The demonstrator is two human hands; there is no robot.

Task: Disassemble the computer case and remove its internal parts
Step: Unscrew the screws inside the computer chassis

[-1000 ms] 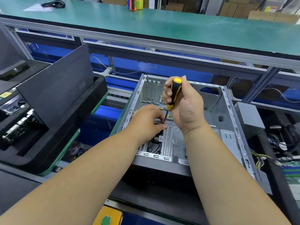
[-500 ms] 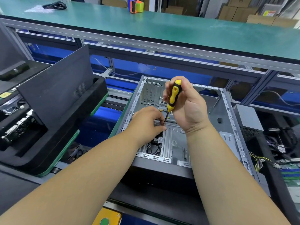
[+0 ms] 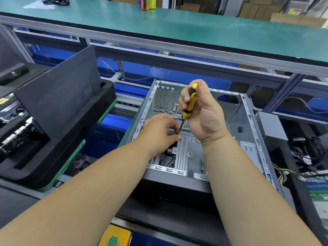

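Observation:
An open grey computer case (image 3: 250, 121) lies on its side in front of me, its inside mostly bare metal. My right hand (image 3: 204, 114) grips a yellow-and-black screwdriver (image 3: 190, 103), held nearly upright with its tip down inside the case. My left hand (image 3: 159, 129) rests inside the case at the shaft's lower end, fingers pinched around the tip; what it pinches is hidden. Below it sits a black part with cables (image 3: 168, 158) in the drive bay.
A black side panel (image 3: 58, 93) leans in a black foam tray (image 3: 58, 157) at left. A grey power supply (image 3: 271, 128) and loose cables (image 3: 284, 174) lie at right. A green upper shelf (image 3: 177, 27) spans the back. A yellow box with a green button (image 3: 113, 240) sits below.
The screwdriver's handle has tilted slightly and both hands have shifted a little within the case. The grip of each hand is unchanged.

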